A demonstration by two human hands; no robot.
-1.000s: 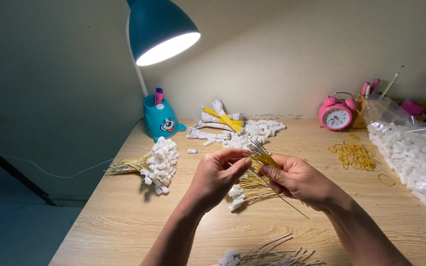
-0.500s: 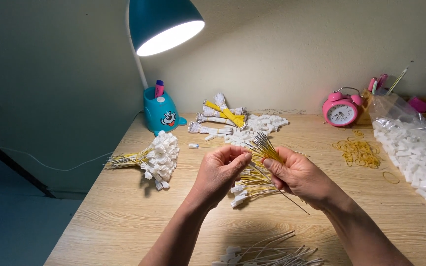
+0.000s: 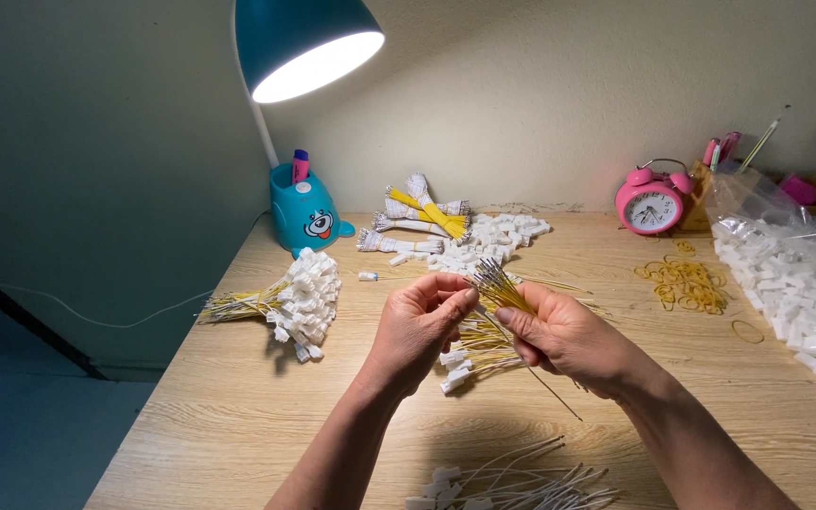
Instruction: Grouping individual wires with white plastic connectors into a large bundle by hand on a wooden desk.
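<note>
Two-hand grip, left hand [image 3: 417, 326], right hand [image 3: 564, 335], one wire bundle [image 3: 495, 288]

Only packaging here: a clear plastic bag [image 3: 786, 255] of small white connectors, off past my right hand [image 3: 564, 335].

Head camera looks down (close) at desk [image 3: 238, 416].
</note>
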